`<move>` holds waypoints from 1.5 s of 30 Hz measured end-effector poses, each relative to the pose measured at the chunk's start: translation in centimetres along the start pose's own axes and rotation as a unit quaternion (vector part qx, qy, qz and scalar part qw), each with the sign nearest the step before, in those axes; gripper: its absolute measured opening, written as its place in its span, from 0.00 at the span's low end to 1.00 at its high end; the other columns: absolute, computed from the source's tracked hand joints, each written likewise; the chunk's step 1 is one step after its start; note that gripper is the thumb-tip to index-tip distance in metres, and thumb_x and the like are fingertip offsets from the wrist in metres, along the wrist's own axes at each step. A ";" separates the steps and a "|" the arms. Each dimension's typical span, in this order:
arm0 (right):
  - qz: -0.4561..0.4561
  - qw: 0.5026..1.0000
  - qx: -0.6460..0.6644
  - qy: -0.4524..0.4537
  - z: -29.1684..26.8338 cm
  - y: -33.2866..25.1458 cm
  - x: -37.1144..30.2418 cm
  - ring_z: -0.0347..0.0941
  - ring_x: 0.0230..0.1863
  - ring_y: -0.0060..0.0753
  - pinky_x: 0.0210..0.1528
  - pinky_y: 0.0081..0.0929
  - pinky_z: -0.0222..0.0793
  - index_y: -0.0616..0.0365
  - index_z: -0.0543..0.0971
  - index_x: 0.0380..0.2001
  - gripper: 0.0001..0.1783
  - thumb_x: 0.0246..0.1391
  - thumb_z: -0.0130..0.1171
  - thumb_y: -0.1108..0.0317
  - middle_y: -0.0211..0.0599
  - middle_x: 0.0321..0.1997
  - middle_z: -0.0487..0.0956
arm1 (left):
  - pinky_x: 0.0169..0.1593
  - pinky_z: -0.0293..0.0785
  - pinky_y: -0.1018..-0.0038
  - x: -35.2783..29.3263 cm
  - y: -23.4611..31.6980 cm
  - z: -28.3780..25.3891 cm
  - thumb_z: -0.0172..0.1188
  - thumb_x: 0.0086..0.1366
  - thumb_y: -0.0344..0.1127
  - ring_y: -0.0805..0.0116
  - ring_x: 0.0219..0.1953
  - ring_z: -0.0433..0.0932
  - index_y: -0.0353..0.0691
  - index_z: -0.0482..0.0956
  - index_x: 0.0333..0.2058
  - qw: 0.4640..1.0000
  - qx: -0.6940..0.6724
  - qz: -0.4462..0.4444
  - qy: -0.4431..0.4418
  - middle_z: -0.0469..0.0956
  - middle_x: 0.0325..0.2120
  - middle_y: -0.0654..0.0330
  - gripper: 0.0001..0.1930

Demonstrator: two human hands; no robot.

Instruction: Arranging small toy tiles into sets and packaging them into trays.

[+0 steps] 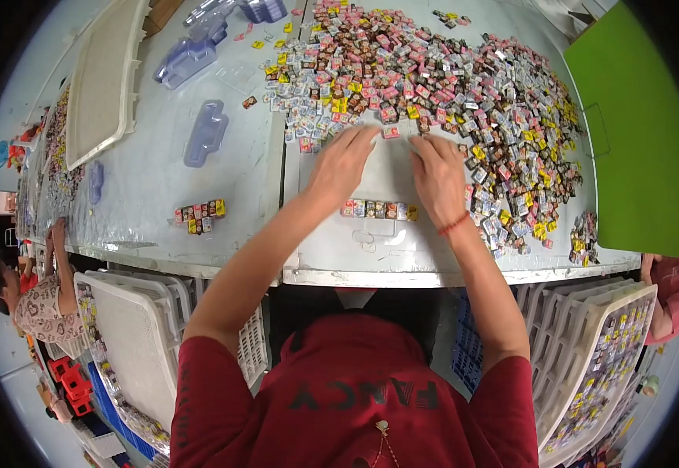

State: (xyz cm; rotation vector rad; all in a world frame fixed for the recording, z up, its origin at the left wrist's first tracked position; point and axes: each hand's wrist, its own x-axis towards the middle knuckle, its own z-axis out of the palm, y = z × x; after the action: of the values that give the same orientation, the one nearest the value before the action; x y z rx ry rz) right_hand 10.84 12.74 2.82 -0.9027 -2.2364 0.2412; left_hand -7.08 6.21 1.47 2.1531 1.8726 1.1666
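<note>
Raking small wrapped pieces point(433, 78) off the heap: left hand point(342, 162) and right hand point(437, 173) flat, grip spread apart, clamping nothing; sorted row point(378, 209) just behind wrists on surface point(238, 179).

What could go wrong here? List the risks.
1. Both hands, left hand and right hand, rake at the pile; a sweep could knock the sorted row out of line.
2. Pieces near the table edge at the right might fall off.
</note>
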 end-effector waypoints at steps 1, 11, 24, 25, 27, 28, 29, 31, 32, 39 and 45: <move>-0.015 1.000 -0.010 0.014 1.3 0.6 1.3 0.71 0.45 0.46 0.48 0.37 0.66 0.60 0.78 0.40 0.13 0.48 0.58 0.76 0.43 0.41 0.77 | 0.55 0.69 0.65 2.1 -1.0 0.7 0.53 0.59 0.24 0.52 0.53 0.71 0.35 0.71 0.51 1.000 0.014 0.016 -0.010 0.74 0.49 0.50 0.19; -0.038 0.997 -0.033 -0.052 3.7 1.8 1.4 0.70 0.45 0.41 0.48 0.35 0.62 0.55 0.79 0.40 0.12 0.50 0.57 0.70 0.34 0.41 0.78 | 0.47 0.73 0.66 2.1 -3.0 2.2 0.60 0.56 0.28 0.56 0.42 0.76 0.35 0.76 0.43 0.996 0.019 0.082 -0.027 0.78 0.39 0.56 0.14; -0.030 0.994 -0.048 -0.095 0.5 2.0 1.1 0.71 0.45 0.41 0.51 0.37 0.63 0.56 0.80 0.38 0.10 0.50 0.61 0.68 0.36 0.41 0.79 | 0.43 0.72 0.64 0.8 -3.4 -0.9 0.65 0.51 0.28 0.55 0.39 0.74 0.35 0.77 0.35 0.994 -0.026 0.019 -0.106 0.76 0.35 0.55 0.12; -0.030 0.992 -0.057 -0.109 0.7 1.9 1.0 0.71 0.45 0.41 0.51 0.37 0.63 0.56 0.80 0.37 0.10 0.50 0.61 0.67 0.36 0.41 0.79 | 0.43 0.72 0.64 0.6 -3.2 -0.7 0.66 0.50 0.28 0.56 0.39 0.74 0.35 0.77 0.36 0.994 -0.011 0.012 -0.106 0.76 0.36 0.56 0.13; -0.014 0.992 -0.048 -0.114 0.7 2.1 0.9 0.71 0.45 0.41 0.51 0.38 0.63 0.56 0.80 0.37 0.10 0.50 0.61 0.67 0.36 0.41 0.79 | 0.43 0.72 0.64 0.7 -2.6 -0.6 0.66 0.49 0.29 0.57 0.40 0.73 0.35 0.77 0.36 0.994 0.003 0.005 -0.106 0.76 0.36 0.56 0.14; 0.003 0.992 -0.037 -0.121 0.7 2.2 1.0 0.71 0.45 0.41 0.51 0.39 0.63 0.56 0.79 0.38 0.11 0.50 0.61 0.67 0.37 0.41 0.79 | 0.44 0.72 0.65 0.7 -2.4 -0.7 0.66 0.49 0.31 0.57 0.41 0.74 0.36 0.78 0.36 0.996 0.012 0.015 -0.092 0.76 0.37 0.57 0.14; 0.002 0.992 -0.038 -0.120 0.6 2.2 1.3 0.71 0.45 0.41 0.51 0.39 0.63 0.56 0.79 0.38 0.11 0.50 0.61 0.67 0.37 0.41 0.79 | 0.44 0.72 0.66 0.8 -2.2 -0.8 0.66 0.50 0.33 0.58 0.41 0.74 0.37 0.78 0.36 0.996 0.021 0.025 -0.079 0.77 0.37 0.59 0.14; -0.002 0.990 -0.081 -0.117 0.7 2.3 2.4 0.72 0.44 0.41 0.51 0.41 0.62 0.55 0.79 0.38 0.11 0.50 0.61 0.66 0.38 0.41 0.79 | 0.44 0.72 0.66 0.4 -2.4 -0.8 0.67 0.48 0.31 0.59 0.41 0.73 0.36 0.78 0.36 0.996 0.025 0.038 -0.070 0.76 0.37 0.59 0.15; -0.003 0.990 -0.081 -0.116 0.9 2.2 2.8 0.72 0.44 0.41 0.51 0.41 0.62 0.55 0.79 0.38 0.11 0.50 0.61 0.66 0.38 0.41 0.79 | 0.43 0.73 0.65 0.3 -2.6 -0.7 0.68 0.47 0.29 0.60 0.40 0.73 0.36 0.78 0.36 0.996 0.028 0.052 -0.061 0.76 0.37 0.59 0.16; -0.018 0.965 -0.179 -0.192 3.3 2.1 3.1 0.74 0.43 0.40 0.47 0.37 0.62 0.53 0.78 0.34 0.09 0.51 0.59 0.63 0.38 0.36 0.77 | 0.43 0.72 0.66 -0.7 -2.6 -0.1 0.67 0.47 0.28 0.61 0.38 0.73 0.36 0.78 0.34 0.998 0.026 0.051 -0.016 0.76 0.35 0.60 0.13; 0.019 0.979 -0.126 -0.162 2.5 0.3 2.8 0.74 0.40 0.39 0.47 0.37 0.61 0.54 0.78 0.35 0.09 0.50 0.60 0.66 0.39 0.32 0.79 | 0.41 0.72 0.68 -2.1 -1.8 -1.1 0.66 0.47 0.27 0.63 0.37 0.73 0.37 0.79 0.32 0.995 0.029 0.089 0.018 0.76 0.33 0.61 0.11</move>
State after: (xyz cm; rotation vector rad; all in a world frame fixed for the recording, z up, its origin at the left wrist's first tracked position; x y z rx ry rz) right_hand 7.94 15.05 2.34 -1.1059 -2.5953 0.1305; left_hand -9.10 4.39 0.28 2.3882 1.7796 1.2021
